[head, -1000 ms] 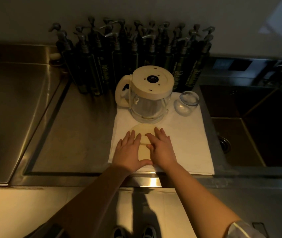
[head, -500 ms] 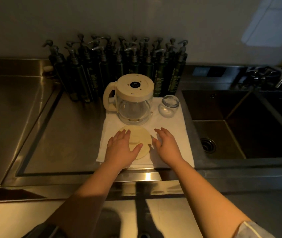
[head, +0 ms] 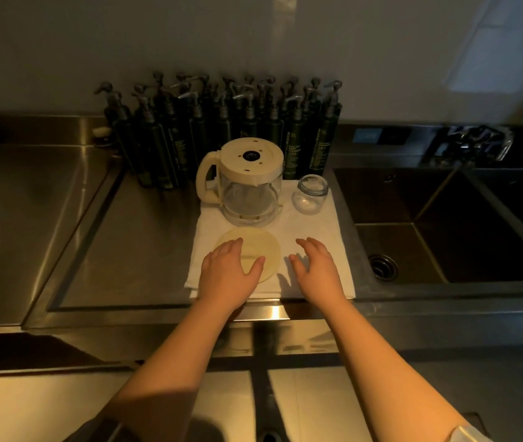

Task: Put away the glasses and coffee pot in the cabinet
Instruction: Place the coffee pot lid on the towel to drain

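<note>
1. One coffee pot stands on a white cloth spread over the steel table. Its cream base faces up, so it appears inverted, and its handle points left.
2. One small clear glass sits on the same cloth just to the right of the pot, apart from it, lying tilted with its mouth toward the wall.
3. One round cream lid lies flat on the cloth in front of the pot.
4. The left hand rests flat on the lid's left part, fingers straight and thumb spread, grasping nothing.
5. The right hand is over the bare cloth just right of the lid, fingers loosely extended and holding nothing; whether it touches the cloth cannot be told.
6. A cluster of dark pump bottles, too tightly packed to count exactly, stands against the wall behind the pot.
7. One sink basin with one drain lies to the right of the cloth.
</note>
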Action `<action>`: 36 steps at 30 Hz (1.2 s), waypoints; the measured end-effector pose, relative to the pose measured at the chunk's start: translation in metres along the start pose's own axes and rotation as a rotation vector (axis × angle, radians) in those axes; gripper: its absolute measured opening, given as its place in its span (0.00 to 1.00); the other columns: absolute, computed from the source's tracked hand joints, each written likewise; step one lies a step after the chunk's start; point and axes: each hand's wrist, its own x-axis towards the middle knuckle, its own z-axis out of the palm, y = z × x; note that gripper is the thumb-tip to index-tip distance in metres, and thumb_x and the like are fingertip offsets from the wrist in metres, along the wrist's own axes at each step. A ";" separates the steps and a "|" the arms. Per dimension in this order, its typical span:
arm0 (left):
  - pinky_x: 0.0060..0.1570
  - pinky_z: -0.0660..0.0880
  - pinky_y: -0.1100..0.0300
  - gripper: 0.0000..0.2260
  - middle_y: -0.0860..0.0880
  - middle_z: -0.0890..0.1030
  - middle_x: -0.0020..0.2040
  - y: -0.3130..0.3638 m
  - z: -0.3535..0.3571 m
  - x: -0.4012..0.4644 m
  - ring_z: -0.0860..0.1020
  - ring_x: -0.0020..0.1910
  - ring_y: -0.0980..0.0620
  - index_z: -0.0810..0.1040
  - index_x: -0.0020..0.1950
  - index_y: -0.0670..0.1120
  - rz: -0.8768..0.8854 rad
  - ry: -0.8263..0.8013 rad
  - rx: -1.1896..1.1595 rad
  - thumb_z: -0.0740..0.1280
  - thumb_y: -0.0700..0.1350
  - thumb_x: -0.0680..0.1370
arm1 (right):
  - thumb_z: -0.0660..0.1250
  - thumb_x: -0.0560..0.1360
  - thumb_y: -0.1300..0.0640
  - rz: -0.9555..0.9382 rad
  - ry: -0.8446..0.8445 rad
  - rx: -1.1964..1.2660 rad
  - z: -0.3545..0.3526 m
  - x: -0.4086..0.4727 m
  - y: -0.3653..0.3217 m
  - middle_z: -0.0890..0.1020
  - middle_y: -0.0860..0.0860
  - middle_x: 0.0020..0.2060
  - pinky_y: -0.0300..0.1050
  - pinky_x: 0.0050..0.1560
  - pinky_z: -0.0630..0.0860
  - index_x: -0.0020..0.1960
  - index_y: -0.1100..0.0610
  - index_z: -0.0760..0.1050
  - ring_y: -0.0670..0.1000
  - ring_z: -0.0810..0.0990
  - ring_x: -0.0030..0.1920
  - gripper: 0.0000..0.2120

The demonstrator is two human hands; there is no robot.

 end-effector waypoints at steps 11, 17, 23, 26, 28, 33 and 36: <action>0.71 0.61 0.51 0.29 0.48 0.68 0.73 -0.024 -0.019 -0.044 0.66 0.71 0.48 0.64 0.75 0.48 0.010 -0.004 -0.021 0.58 0.62 0.78 | 0.60 0.80 0.51 0.075 0.054 0.007 0.020 -0.049 -0.022 0.65 0.53 0.73 0.46 0.70 0.62 0.71 0.52 0.66 0.52 0.64 0.72 0.20; 0.71 0.63 0.49 0.29 0.49 0.69 0.72 -0.028 -0.021 -0.058 0.67 0.70 0.48 0.64 0.75 0.49 0.004 -0.025 -0.046 0.59 0.62 0.78 | 0.60 0.80 0.51 0.088 0.055 0.003 0.023 -0.069 -0.024 0.65 0.52 0.73 0.47 0.70 0.63 0.71 0.52 0.66 0.53 0.64 0.72 0.20; 0.72 0.61 0.48 0.29 0.49 0.68 0.74 -0.023 -0.016 -0.063 0.65 0.72 0.48 0.63 0.75 0.49 -0.022 -0.030 -0.028 0.58 0.62 0.78 | 0.60 0.80 0.50 0.102 0.040 0.001 0.020 -0.074 -0.016 0.65 0.52 0.73 0.47 0.69 0.64 0.71 0.51 0.67 0.53 0.65 0.71 0.20; 0.71 0.62 0.48 0.29 0.49 0.68 0.73 -0.016 -0.014 -0.062 0.66 0.72 0.48 0.63 0.75 0.49 -0.024 -0.032 -0.045 0.58 0.62 0.78 | 0.60 0.80 0.50 0.097 0.026 0.001 0.015 -0.073 -0.014 0.64 0.52 0.73 0.47 0.69 0.64 0.71 0.50 0.66 0.53 0.64 0.72 0.20; 0.71 0.63 0.48 0.29 0.49 0.68 0.73 -0.009 -0.012 -0.063 0.65 0.72 0.48 0.63 0.75 0.49 -0.027 -0.029 -0.057 0.59 0.62 0.78 | 0.60 0.80 0.50 0.091 0.027 -0.010 0.011 -0.072 -0.012 0.64 0.52 0.73 0.48 0.69 0.65 0.71 0.50 0.66 0.53 0.65 0.71 0.20; 0.70 0.63 0.50 0.29 0.48 0.68 0.73 0.004 -0.007 -0.064 0.67 0.71 0.47 0.63 0.75 0.49 -0.037 -0.021 -0.057 0.59 0.62 0.78 | 0.60 0.80 0.51 0.084 0.030 -0.013 -0.001 -0.072 -0.006 0.64 0.53 0.73 0.48 0.69 0.64 0.71 0.51 0.67 0.54 0.64 0.72 0.19; 0.70 0.63 0.49 0.29 0.48 0.68 0.73 0.009 -0.007 -0.066 0.66 0.71 0.46 0.62 0.76 0.49 -0.041 -0.017 -0.052 0.59 0.62 0.79 | 0.60 0.80 0.51 0.087 0.029 -0.007 -0.003 -0.073 -0.004 0.64 0.53 0.73 0.48 0.69 0.64 0.71 0.51 0.67 0.54 0.65 0.71 0.19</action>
